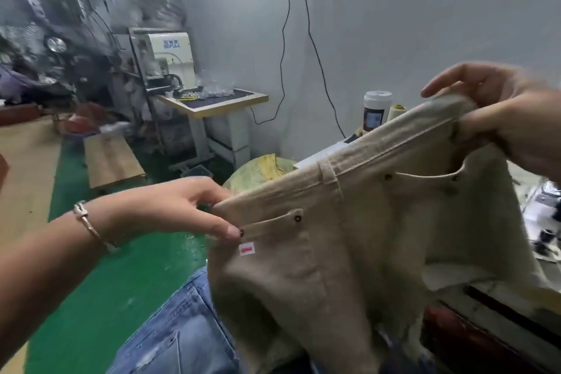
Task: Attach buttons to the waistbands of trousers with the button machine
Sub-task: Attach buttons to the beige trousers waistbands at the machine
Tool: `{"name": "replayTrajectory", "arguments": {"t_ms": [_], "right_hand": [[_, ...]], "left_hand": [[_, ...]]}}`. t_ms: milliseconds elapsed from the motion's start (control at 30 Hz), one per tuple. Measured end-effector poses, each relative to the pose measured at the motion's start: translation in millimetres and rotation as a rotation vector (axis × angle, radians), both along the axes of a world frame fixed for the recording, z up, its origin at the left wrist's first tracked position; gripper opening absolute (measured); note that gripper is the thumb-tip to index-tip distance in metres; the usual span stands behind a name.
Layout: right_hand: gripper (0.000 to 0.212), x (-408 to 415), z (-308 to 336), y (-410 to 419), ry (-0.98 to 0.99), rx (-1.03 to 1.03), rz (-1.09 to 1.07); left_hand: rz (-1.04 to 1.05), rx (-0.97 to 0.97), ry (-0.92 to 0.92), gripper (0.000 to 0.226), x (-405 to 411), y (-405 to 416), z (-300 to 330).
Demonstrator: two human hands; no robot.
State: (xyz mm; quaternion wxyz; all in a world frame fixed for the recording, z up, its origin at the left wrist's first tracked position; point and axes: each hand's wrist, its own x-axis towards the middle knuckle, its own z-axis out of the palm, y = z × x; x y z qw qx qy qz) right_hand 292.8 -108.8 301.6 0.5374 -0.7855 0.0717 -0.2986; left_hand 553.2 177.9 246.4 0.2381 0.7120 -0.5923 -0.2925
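Note:
Beige trousers (349,237) hang in the air in front of me, stretched by the waistband, with dark rivets at the pocket corners and a small red-and-white sticker (248,249) near the left pocket. My left hand (182,209) pinches the waistband's left end. At the upper right, my right hand (498,118) grips the other end of the waistband, blurred by motion. A white button machine (165,55) stands across the room on its own table (212,103). Dark machine parts (546,222) show at the right edge behind the trousers.
My jeans-clad legs (176,334) are below. A green floor (115,267) runs left, with a low wooden bench (112,161). A yellow-green sack (261,173) sits behind the trousers. A cup (376,109) and a thread cone (396,111) stand by the grey wall with hanging cables (312,39).

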Motion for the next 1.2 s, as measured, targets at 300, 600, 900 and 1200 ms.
{"name": "replayTrajectory", "arguments": {"t_ms": [300,600,900,1200], "right_hand": [[0.062,47,35,17,-0.201,0.128,0.238],[0.054,153,-37,33,0.116,0.012,0.091],[0.025,184,-216,107,0.403,-0.689,0.101],[0.020,167,-259,152,0.357,-0.903,0.108]], "left_hand": [[0.426,-0.589,-0.031,0.068,26,132,41],[0.643,-0.318,0.186,0.040,13,135,-18],[0.721,-0.123,-0.232,0.047,4,122,-171],[0.580,-0.229,-0.217,0.032,-23,81,-217]]}}
